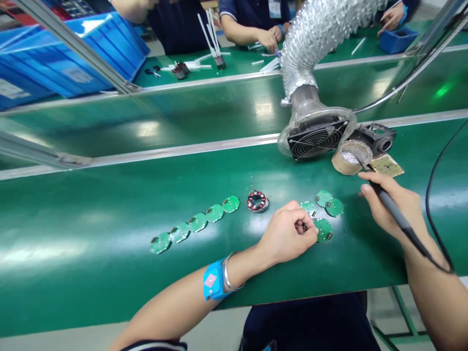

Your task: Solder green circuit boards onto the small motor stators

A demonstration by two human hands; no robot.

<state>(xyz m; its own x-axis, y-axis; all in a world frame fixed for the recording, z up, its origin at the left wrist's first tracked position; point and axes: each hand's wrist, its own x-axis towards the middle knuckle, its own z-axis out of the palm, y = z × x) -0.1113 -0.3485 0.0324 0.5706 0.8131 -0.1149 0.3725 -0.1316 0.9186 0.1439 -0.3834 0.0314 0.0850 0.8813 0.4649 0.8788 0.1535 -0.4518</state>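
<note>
My right hand (395,204) grips a soldering iron (390,205) like a pen. Its tip reaches into a round tan tub (345,163) with shiny silvery material inside. With fingertips pinched together, my left hand (288,231) holds the left edge of a round green circuit board (324,230) at the table. Just beyond that hand lie more round boards, among them a small board (323,198) partly overlapping its neighbour (334,207). A ring-shaped motor stator (257,201) with copper windings stands left of them. Several green boards (198,222) form a slanting row farther left.
A fan-fitted fume hood (317,139) on a silver duct (318,39) hangs beside the tub. The iron's black cable (429,187) loops at right. Blue bins (73,58) stand back left. Across the bench, co-workers' hands (269,39) work near white tubes (210,34).
</note>
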